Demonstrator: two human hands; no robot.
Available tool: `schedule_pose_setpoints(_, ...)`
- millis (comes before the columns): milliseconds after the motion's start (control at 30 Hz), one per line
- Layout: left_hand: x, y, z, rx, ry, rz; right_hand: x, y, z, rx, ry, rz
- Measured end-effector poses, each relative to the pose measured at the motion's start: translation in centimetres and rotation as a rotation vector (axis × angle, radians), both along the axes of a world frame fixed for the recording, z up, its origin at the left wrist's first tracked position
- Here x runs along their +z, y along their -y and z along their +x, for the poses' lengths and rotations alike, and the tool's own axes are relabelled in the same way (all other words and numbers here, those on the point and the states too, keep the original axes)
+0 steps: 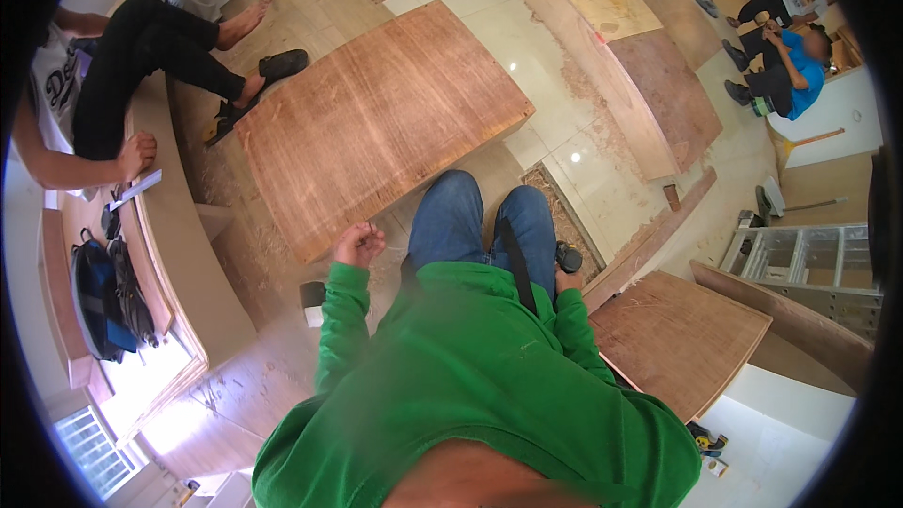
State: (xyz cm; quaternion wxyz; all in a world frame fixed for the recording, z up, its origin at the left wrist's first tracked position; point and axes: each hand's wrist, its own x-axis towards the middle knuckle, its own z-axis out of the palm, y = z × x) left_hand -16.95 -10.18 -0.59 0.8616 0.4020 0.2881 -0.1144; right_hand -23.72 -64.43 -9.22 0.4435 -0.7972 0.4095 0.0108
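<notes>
My left hand is raised beside the near edge of a large reddish-brown wooden box. Its fingers are curled together; a thin dark sliver seems to show at the fingertips, too small to name. Down by my right thigh, my right hand is closed around a dark, round-ended tool, partly hidden by the hand and sleeve. Both forearms are in green sleeves, and my knees in blue jeans point toward the box.
A person's shoe is against the box's far-left side. Wooden panels lie at my right, near an aluminium ladder. Another long wooden box stands farther off. Bags rest at left. Seated people are beyond.
</notes>
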Motion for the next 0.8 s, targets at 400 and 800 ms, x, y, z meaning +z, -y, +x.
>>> schedule_pose_setpoints(400, 2.3, 12.8, 18.0, -0.315, -0.062, -0.032, 13.3, -4.3, 6.7, 0.233, 0.210, 0.159)
schedule_pose_setpoints(800, -1.4, 23.6, 44.8, -0.126, -0.144, -0.278, 17.4, -9.6, 36.9, 0.612, 0.189, 0.491)
